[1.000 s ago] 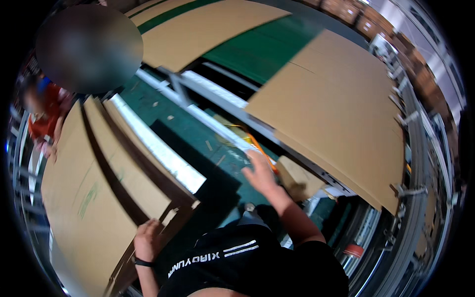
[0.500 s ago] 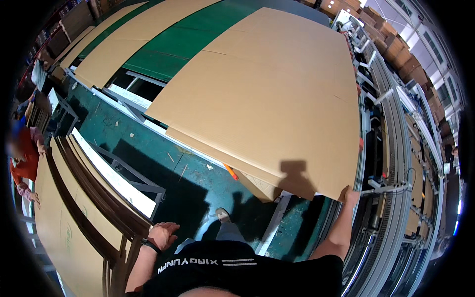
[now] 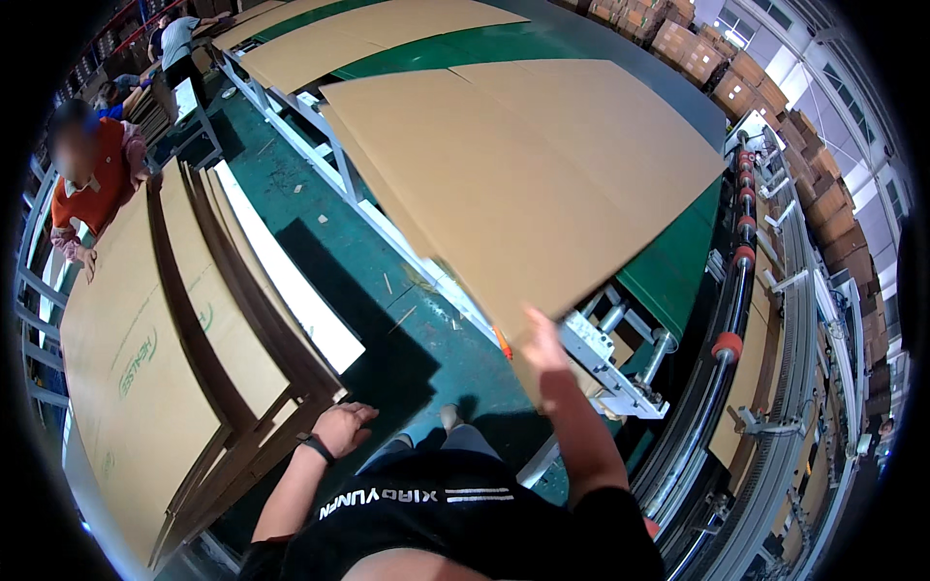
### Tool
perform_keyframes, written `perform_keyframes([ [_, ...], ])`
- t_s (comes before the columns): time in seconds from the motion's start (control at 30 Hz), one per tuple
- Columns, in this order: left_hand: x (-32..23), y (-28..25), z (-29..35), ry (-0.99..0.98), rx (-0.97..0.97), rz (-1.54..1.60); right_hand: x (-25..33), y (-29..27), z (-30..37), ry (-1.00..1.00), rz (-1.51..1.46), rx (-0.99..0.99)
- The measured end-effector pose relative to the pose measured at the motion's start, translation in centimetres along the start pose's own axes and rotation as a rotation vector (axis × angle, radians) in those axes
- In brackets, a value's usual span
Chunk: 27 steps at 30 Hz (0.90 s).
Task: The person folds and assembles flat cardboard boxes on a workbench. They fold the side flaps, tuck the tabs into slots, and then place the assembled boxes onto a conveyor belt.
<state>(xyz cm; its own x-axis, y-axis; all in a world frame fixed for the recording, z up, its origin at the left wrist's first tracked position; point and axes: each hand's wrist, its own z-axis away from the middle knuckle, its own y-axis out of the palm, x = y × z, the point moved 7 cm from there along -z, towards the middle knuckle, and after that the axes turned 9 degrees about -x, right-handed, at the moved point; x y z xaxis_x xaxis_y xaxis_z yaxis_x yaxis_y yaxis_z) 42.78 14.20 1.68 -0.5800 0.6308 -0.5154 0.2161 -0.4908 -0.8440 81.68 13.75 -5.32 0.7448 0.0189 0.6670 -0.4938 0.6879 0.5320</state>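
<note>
A big brown cardboard sheet (image 3: 542, 165) lies slanted over the green conveyor belt. My right hand (image 3: 547, 351) is at its near corner, thumb over the top face and the other fingers mostly hidden; motion smears the fingertips. Beneath that sheet, at its left side, the edge of another piece of cardboard shows. My left hand (image 3: 341, 427), with a dark band at the wrist, holds nothing; its fingers are loosely stretched, next to the near corner of a stack of printed cardboard sheets (image 3: 145, 339). A small orange object (image 3: 502, 342) sits beside the large sheet's near end.
Across the stack stands a co-worker in an orange top (image 3: 111, 174), hands at its edge. Rollers with red rings (image 3: 727, 346) and metal rails run along the right. A white metal bracket (image 3: 615, 358) juts out at the conveyor's near end. More sheets (image 3: 378, 39) lie farther along.
The large sheet has swung round, its near corner shifting left with my right hand and baring the belt on the right. My left hand stays by the stack. The view has turned left.
</note>
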Motion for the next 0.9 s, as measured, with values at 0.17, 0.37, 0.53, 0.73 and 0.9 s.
perform_keyframes([
  [0.17,2.0,-0.4,-3.7,0.159,-0.322,0.122,-11.1,31.8,16.0,0.468,-0.082,0.604],
  [0.37,8.5,11.0,-17.7,-0.372,-0.115,1.792,8.5,47.8,34.8,0.271,-0.164,1.326],
  [0.53,5.5,3.2,-14.7,-0.429,-0.34,2.33,20.9,43.4,22.6,-0.267,-0.319,1.274],
  [0.73,9.8,3.5,-17.3,-0.581,-0.377,1.864,21.4,17.7,-4.0,-1.076,0.502,-0.219],
  [0.9,8.3,1.0,-17.2,-0.613,-0.516,1.5,8.0,2.0,-15.4,-1.312,1.663,-0.35],
])
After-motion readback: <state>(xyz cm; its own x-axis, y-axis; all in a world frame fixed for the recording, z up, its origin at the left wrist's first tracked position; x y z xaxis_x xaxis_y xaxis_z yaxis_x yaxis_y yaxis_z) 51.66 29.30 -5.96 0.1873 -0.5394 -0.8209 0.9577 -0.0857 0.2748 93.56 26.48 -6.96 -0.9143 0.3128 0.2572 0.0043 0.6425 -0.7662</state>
